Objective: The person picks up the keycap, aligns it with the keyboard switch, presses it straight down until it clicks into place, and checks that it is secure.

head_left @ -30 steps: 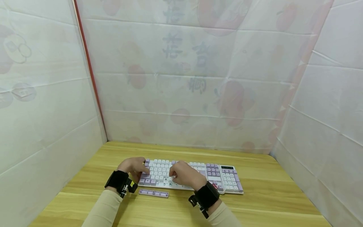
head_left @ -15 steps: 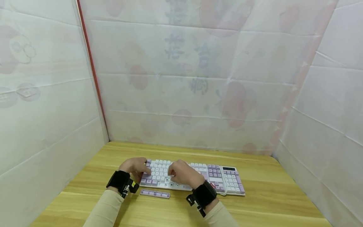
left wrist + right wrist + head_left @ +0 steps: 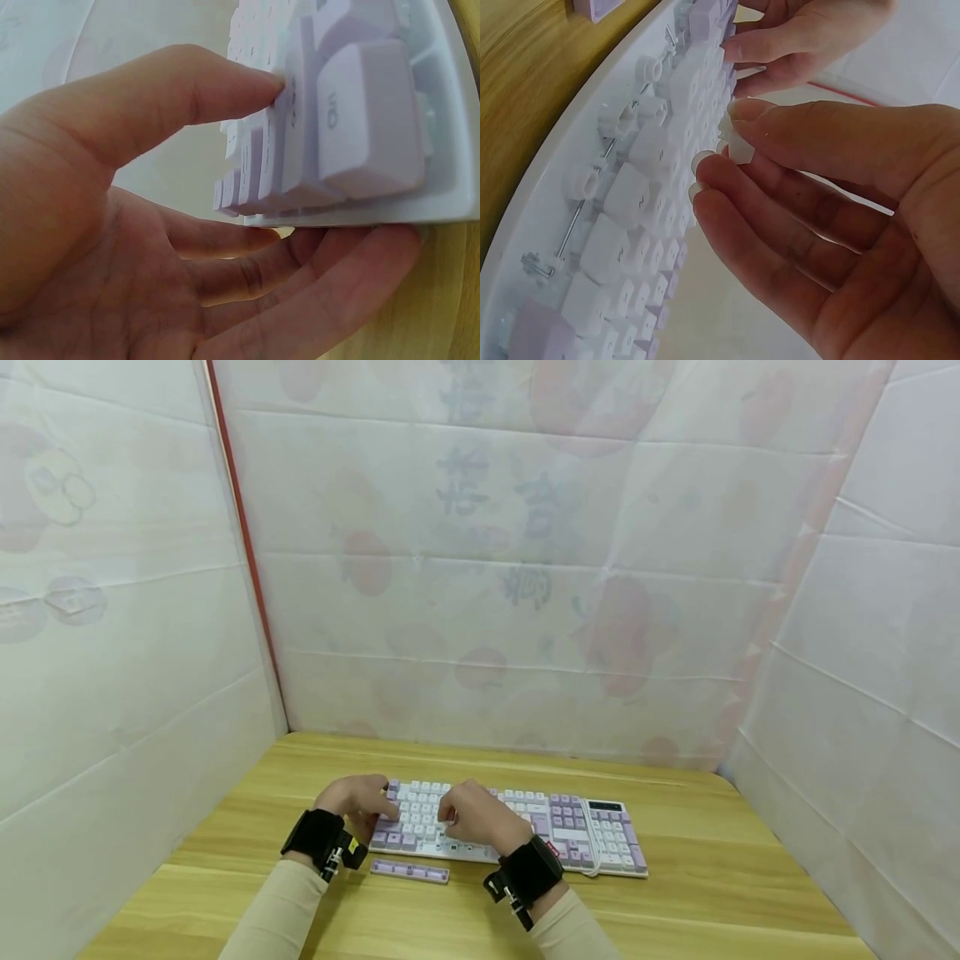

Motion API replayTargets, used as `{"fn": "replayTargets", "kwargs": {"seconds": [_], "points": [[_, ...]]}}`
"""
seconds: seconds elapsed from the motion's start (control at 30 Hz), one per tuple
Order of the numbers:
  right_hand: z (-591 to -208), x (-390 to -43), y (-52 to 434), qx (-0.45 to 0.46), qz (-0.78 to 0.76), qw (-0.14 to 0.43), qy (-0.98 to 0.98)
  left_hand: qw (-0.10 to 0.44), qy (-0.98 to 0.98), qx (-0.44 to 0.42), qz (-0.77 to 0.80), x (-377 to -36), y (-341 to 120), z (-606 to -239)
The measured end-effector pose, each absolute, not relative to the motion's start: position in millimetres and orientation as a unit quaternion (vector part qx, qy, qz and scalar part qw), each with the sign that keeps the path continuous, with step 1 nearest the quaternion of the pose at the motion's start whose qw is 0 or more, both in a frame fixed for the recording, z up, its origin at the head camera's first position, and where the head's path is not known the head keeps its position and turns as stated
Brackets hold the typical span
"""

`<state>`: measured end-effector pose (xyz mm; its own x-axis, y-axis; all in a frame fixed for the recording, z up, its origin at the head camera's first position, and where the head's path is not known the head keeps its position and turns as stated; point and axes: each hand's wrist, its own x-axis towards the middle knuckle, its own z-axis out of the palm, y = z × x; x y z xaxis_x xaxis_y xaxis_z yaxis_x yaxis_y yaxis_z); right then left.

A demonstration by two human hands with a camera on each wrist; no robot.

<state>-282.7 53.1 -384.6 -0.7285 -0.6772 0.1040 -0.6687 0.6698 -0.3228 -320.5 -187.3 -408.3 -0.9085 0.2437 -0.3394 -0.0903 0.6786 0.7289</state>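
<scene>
A white and lilac keyboard point(image 3: 615, 841) lies across the table. My left hand point(image 3: 356, 797) grips its left end: in the left wrist view the thumb point(image 3: 225, 90) presses on the lilac side keys, with the fingers along the keyboard's edge. My right hand point(image 3: 480, 815) is over the middle-left keys and pinches a small white keycap point(image 3: 740, 147) between thumb and fingertips. A long lilac spacebar keycap point(image 3: 409, 871) lies underside up in front of the keyboard. Where it fits, the bare switch mounts and a metal stabilizer wire point(image 3: 568, 226) show along the front row.
A white cable point(image 3: 590, 835) is bundled across the keyboard's right part, with a small red tag point(image 3: 552, 848) near my right wrist. Printed white sheets point(image 3: 480, 610) enclose the wooden table point(image 3: 720, 877) at the back and sides.
My right hand has shifted a little to the left and away from me over the keys, still pinching the keycap. My left hand keeps its grip on the keyboard.
</scene>
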Motion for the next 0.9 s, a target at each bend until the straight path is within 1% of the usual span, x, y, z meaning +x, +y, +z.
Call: {"fn": "replayTargets", "kwargs": {"seconds": [0.4,0.67,0.9], "points": [[-386,-283,42,-0.356,-0.164,0.005,0.92,0.216,0.889,0.042,0.401,-323,-187,-410],[-388,-284,36,-0.365,-0.159,-0.006,0.917,0.218,0.891,0.04,0.397,-324,-187,-410],[-391,-285,34,-0.348,-0.147,-0.008,0.926,0.22,0.891,0.044,0.395,-327,-189,-412]]}}
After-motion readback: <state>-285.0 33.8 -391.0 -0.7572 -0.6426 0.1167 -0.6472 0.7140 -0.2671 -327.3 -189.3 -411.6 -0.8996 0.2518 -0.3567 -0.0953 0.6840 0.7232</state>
